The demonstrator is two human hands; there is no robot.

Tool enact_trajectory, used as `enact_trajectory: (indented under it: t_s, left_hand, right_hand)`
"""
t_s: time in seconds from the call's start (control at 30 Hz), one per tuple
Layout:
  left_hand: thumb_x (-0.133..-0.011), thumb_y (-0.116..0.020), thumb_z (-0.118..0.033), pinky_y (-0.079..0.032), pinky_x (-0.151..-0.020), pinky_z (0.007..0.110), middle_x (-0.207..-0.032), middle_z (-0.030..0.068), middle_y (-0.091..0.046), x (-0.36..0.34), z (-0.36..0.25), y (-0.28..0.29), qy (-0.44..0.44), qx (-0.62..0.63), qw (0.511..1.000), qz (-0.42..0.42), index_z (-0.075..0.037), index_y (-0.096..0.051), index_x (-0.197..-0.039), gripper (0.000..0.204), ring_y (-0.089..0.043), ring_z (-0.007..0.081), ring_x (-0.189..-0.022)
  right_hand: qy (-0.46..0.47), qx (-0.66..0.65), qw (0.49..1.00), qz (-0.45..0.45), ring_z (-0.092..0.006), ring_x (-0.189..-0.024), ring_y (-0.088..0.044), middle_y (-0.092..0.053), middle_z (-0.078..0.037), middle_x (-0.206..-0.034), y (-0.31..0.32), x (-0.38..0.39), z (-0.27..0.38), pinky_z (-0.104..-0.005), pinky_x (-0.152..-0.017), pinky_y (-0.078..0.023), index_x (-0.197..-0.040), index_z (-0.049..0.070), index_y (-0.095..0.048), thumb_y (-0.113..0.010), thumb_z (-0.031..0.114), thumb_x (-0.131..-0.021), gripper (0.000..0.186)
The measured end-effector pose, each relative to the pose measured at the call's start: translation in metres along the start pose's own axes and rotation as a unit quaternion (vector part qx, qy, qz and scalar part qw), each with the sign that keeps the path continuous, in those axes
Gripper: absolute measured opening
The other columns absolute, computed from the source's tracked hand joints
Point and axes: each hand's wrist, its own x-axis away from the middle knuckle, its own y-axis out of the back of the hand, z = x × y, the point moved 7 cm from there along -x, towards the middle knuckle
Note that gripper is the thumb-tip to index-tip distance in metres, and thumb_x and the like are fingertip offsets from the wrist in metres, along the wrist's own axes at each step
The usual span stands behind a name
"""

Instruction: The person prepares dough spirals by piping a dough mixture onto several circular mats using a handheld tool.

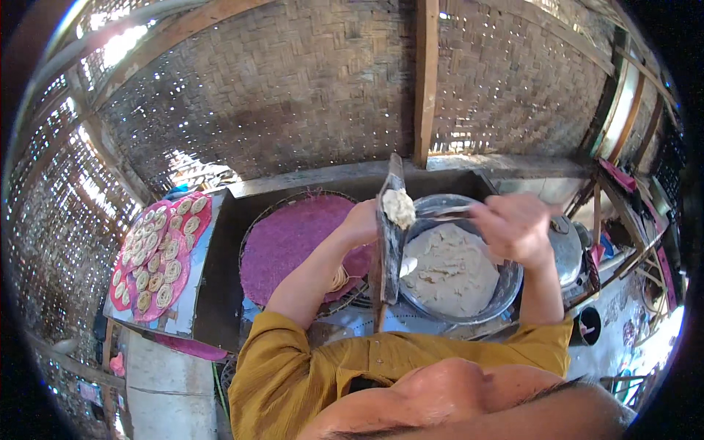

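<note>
A long, dark wooden press [391, 253] stands in front of me with a lump of pale dough [399, 208] on it. My left hand [359, 223] is closed at its left side, fingertips hidden behind the wood. My right hand [515, 226], slightly blurred, grips a thin spoon-like utensil [449, 213] whose tip points at the lump. Beneath the right hand, a large dark basin [511, 293] holds a mass of pale dough [451, 275]. Left of the press, a round tray bears a purple sheet [293, 246], with some thin noodle strands [339, 279] on it.
Several coiled noodle rounds [171, 271] lie on pink sheets at the far left, on a light board [192, 286]. A dark trough-like wooden frame [220, 293] surrounds the work area. Beyond stands a woven bamboo wall [315, 88]. A metal pot [566, 253] stands right of the basin.
</note>
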Motion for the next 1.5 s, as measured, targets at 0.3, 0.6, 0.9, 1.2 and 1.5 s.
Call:
enact_trajectory:
  t_s: [0.3,0.6,0.9,1.2,1.5]
  left_hand:
    - [-0.074,-0.057,-0.020,-0.046,-0.076,0.036,-0.097,0.0151,-0.061,-0.027,-0.007,-0.011,-0.149,-0.001,0.985,-0.086,-0.008,-0.059,-0.102,0.031,-0.059,0.0298,-0.089]
    - [-0.073,-0.056,-0.023,-0.046,-0.072,0.040,-0.087,0.0198,-0.062,-0.028,0.004,-0.032,-0.118,0.019,0.989,-0.092,-0.004,-0.062,-0.092,0.027,-0.058,0.0368,-0.083]
    - [-0.072,-0.059,-0.027,-0.046,-0.070,0.038,-0.088,0.0194,-0.063,-0.054,0.034,-0.073,-0.023,0.071,0.996,-0.050,0.001,-0.060,-0.096,0.037,-0.061,0.0330,-0.078]
    - [-0.059,-0.073,-0.009,-0.051,-0.068,0.043,-0.089,0.0095,-0.056,0.003,0.022,0.014,-0.167,0.364,0.916,-0.017,-0.003,-0.055,-0.096,0.041,-0.058,0.0249,-0.080]
    - [-0.057,-0.071,-0.009,-0.048,-0.078,0.042,-0.083,0.0035,-0.045,0.060,-0.029,0.092,-0.353,0.675,0.647,0.045,-0.009,-0.054,-0.084,0.033,-0.057,0.0247,-0.076]
  right_hand:
    - [-0.374,-0.091,0.912,-0.143,-0.0237,-0.064,-0.061,-0.062,-0.011,-0.072,-0.067,0.061,0.009,-0.0317,-0.060,-0.048,-0.082,0.002,-0.062,-0.069,0.006,-0.066,0.018]
    - [-0.535,-0.446,0.687,-0.206,-0.0091,-0.060,-0.058,-0.063,-0.011,-0.071,-0.107,0.122,-0.014,-0.0236,-0.053,-0.045,-0.081,-0.001,-0.061,-0.067,0.006,-0.072,0.013]
    - [-0.464,-0.186,0.864,-0.057,-0.0181,-0.060,-0.061,-0.062,-0.010,-0.070,-0.081,0.117,0.014,-0.0253,-0.058,-0.048,-0.079,0.002,-0.062,-0.068,0.009,-0.070,0.013]
    - [-0.578,-0.072,0.781,0.223,-0.0291,-0.066,-0.059,-0.062,-0.009,-0.072,-0.074,0.172,0.009,-0.0374,-0.066,-0.047,-0.088,0.003,-0.064,-0.063,0.022,-0.074,0.024]
    - [-0.300,-0.951,0.071,0.022,-0.0304,-0.089,-0.050,-0.044,-0.025,-0.120,-0.128,0.010,0.176,-0.0395,-0.074,-0.040,-0.126,0.003,-0.036,-0.025,0.082,-0.064,0.100]
